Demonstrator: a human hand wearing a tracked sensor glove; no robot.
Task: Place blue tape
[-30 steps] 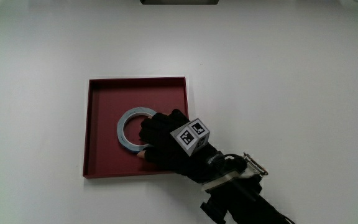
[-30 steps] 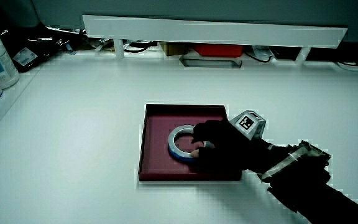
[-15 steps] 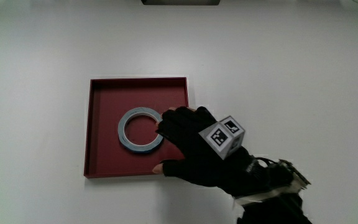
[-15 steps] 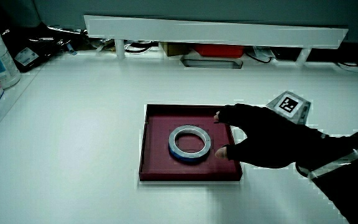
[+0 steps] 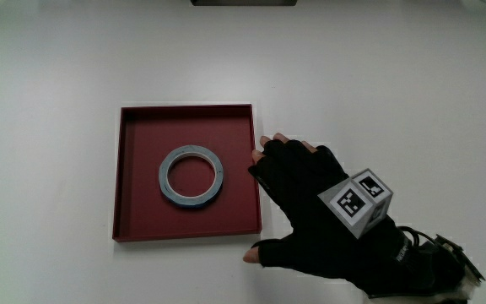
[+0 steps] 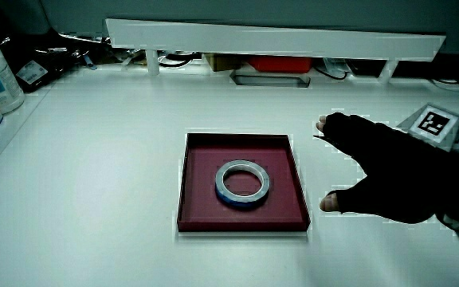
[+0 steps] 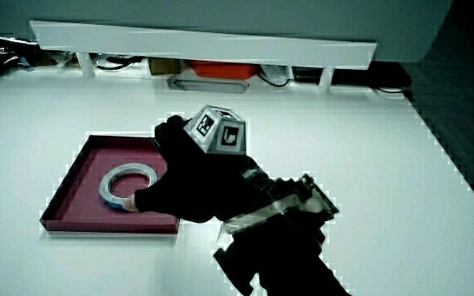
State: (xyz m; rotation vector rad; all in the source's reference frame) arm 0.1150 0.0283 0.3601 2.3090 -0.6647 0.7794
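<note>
Main view: tape in tray.

A dark red tray is lying flat on the white counter, and the blue tape is resting on its floor as a flat ring. The hand is hovering at the tray's edge, just beside the tape, its grip loose and holding nothing, thumb tip close to the ring. The patterned cube is riding on its back. A low partition is standing along the counter's edge farthest from the person.
</note>
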